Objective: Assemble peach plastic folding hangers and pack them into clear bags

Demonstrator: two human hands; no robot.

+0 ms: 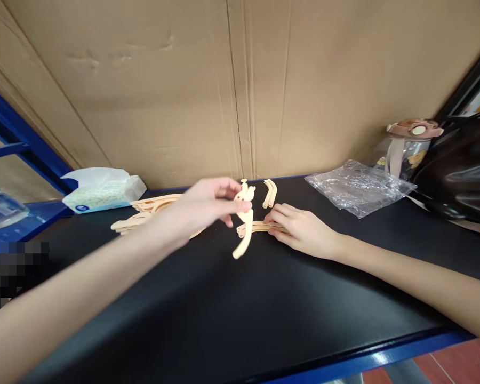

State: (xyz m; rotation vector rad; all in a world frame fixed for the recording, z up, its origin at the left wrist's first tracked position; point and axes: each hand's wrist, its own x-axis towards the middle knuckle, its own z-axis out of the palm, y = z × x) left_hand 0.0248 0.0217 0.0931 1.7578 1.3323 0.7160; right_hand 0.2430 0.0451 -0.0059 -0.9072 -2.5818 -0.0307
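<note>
My left hand (214, 205) is closed, pinching a cream animal-head piece (246, 213) between thumb and fingers. From its head-shaped top, with small knobs, a curved arm hangs down over the black tabletop. Lower and to the right, my right hand (302, 226) has its fingers closed over a small set of curved cream strips (256, 227) lying on the table. Behind that hand lies another pair of bent cream strips (269, 193). Partly hidden by my left forearm, a pile of flat cream pieces (134, 220) rests on the table.
A tissue pack (104, 193) stands at the back left. On the right lie a crumpled clear plastic bag (356, 186), a bottle with a brown lid (414, 130) and a shiny black bag (460, 176). Cardboard (164, 96) walls the back; a blue edge (376, 356) borders the front.
</note>
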